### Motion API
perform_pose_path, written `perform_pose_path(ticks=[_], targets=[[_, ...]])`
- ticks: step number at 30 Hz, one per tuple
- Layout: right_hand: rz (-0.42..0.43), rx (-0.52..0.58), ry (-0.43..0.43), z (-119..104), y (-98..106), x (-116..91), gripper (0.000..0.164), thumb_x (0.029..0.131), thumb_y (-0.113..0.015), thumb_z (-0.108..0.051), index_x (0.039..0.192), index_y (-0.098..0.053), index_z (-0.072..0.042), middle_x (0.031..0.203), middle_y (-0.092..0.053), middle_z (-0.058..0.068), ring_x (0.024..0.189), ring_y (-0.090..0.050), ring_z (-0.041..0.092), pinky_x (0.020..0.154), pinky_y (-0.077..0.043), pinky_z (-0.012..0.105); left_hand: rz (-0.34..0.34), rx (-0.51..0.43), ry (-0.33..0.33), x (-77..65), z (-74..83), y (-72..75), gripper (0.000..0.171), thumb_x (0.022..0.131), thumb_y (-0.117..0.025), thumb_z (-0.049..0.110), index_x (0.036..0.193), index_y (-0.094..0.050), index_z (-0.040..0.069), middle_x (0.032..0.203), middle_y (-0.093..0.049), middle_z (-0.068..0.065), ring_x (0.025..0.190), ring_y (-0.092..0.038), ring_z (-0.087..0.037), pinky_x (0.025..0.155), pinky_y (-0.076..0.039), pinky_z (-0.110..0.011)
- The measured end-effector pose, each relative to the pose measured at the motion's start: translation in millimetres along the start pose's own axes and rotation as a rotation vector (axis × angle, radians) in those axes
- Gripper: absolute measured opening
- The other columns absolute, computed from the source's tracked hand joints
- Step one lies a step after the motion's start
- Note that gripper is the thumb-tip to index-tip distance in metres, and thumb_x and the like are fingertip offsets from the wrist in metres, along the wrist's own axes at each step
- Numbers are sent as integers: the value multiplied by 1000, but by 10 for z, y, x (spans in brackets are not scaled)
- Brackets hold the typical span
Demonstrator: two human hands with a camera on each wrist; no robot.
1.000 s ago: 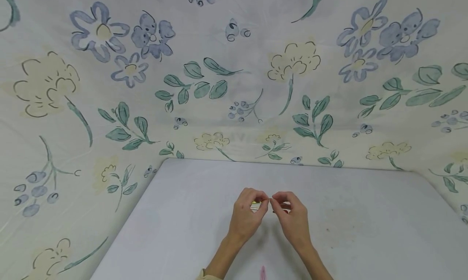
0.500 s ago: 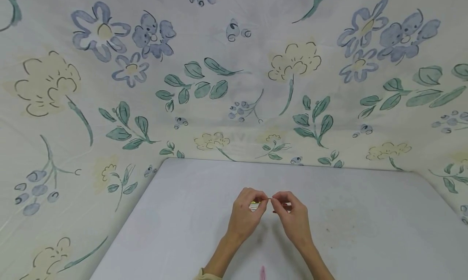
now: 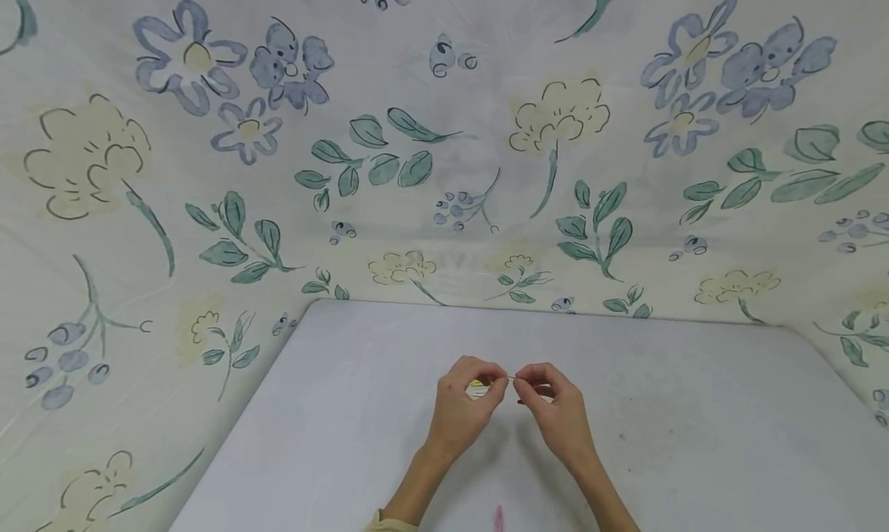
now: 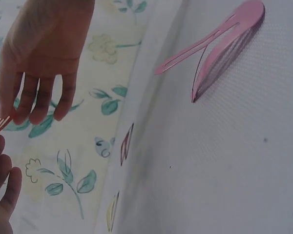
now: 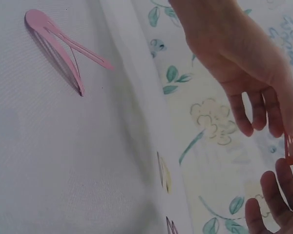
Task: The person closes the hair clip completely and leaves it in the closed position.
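Observation:
Between my hands is a small orange-red snap hair clip [image 4: 2, 123]. My left hand [image 3: 461, 420] pinches one end between thumb and forefinger. The other end is pinched by my right hand [image 3: 558, 420]. In the right wrist view, the clip [image 5: 289, 146] shows thin prongs, partly covered by fingertips; whether it is snapped cannot be told. A pink snap hair clip [image 4: 229, 41], sprung apart, lies on the table nearer my body. Beyond my hands lie a yellow hair clip [image 5: 164, 173] and a dark red hair clip [image 4: 126, 145].
The white table [image 3: 333, 424] has a few small dark specks on its right side. Floral-patterned cloth [image 3: 417, 208] rises behind the far edge and along both sides.
My left hand has shifted very slightly left, and a thin stretch of the clip shows between the fingertips. The right hand stays nearly in place. The pink clip has not moved.

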State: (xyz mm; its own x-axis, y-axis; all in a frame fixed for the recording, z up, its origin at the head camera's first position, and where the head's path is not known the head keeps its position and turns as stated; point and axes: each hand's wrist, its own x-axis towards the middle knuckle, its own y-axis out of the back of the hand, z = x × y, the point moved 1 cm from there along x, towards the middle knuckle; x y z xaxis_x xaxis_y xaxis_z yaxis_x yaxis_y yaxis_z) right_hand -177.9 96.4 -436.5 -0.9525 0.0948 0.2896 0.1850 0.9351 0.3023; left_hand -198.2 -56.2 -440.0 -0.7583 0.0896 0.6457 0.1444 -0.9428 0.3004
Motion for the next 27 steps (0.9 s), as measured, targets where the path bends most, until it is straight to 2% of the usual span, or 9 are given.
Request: perform_pose_path(ticks=[4, 7, 11, 14, 20, 27], targets=[[-28, 34, -10, 4, 14, 3, 11, 94, -68, -15, 103, -68, -10, 96, -67, 2, 85, -63, 11, 90, -51, 35, 12, -61, 47, 0, 22, 11, 11, 85, -74, 4, 87, -73, 15, 82, -67, 5, 78, -62, -13, 72, -55, -35], [-46, 61, -15, 7, 16, 11, 9, 93, -69, -14, 101, -68, -10, 95, -67, 1, 85, -63, 12, 87, -51, 31, 12, -79, 54, -5, 21, 15, 11, 85, -74, 3, 87, -73, 14, 83, -67, 4, 78, -62, -14, 73, -55, -35], [-59, 62, -3, 18, 16, 19, 8, 92, -69, -11, 99, -68, -11, 95, -67, -1, 86, -63, 13, 86, -51, 31, -11, -71, 51, -3, 15, 32, 13, 84, -74, 1, 88, -73, 13, 84, -67, 3, 79, -62, -13, 74, -55, -33], [-56, 34, 20, 28, 6, 20, 8, 91, -70, -10, 98, -69, -13, 94, -67, -3, 88, -62, 13, 85, -51, 33, -31, -45, 41, 7, 3, 59, 13, 83, -74, 1, 88, -72, 13, 84, -67, 4, 81, -62, -12, 74, -55, -31], [-20, -34, 124, 53, -30, 18, 13, 88, -73, -6, 97, -69, -13, 93, -67, -4, 86, -61, 12, 78, -54, 29, -67, 40, -6, 29, -38, 102, 13, 81, -76, 2, 90, -73, 11, 85, -68, 3, 80, -62, -15, 71, -55, -32], [11, -99, 190, 102, -91, 35, 18, 85, -75, -4, 101, -70, -11, 95, -68, -2, 84, -62, 15, 73, -56, 28, -139, 162, -2, 62, -50, 138, 12, 82, -77, 6, 93, -74, 10, 84, -69, 2, 79, -60, -16, 69, -53, -36]])
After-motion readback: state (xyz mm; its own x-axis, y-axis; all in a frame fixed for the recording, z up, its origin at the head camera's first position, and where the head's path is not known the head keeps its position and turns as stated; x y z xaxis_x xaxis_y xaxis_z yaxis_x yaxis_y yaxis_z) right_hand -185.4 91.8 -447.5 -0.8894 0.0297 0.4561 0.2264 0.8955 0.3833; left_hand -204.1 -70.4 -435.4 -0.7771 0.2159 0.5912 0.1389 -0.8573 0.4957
